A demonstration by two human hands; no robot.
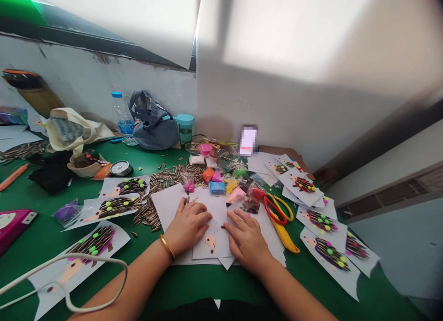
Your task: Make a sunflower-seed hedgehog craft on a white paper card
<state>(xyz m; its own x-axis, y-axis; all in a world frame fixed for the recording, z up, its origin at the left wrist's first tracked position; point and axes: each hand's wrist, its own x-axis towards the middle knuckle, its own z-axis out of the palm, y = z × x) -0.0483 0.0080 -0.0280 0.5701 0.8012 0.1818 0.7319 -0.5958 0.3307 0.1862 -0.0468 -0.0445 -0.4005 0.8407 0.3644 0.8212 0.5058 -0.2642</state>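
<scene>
A white sheet (220, 250) lies in front of me with a hedgehog's peach clay face (209, 241), dark eye and nose, and a faint pencil outline. My left hand (188, 223), a gold bangle on its wrist, rests on the sheet's left side with fingers spread. On the right edge lies my right hand (248, 237), fingers apart. A small dark bit shows at one of its fingertips; I cannot tell what it is or whether it is held. More white paper is stacked beneath.
Loose sunflower seeds (147, 213) are heaped behind left. Bagged coloured clay (217, 188), red-and-yellow scissors (277, 209) and a yellow cutter (288, 238) lie beyond my hands. Seed-covered hedgehog pictures (327, 254) flank both sides. A white cable (93, 256) crosses at left; a phone (248, 140) leans behind.
</scene>
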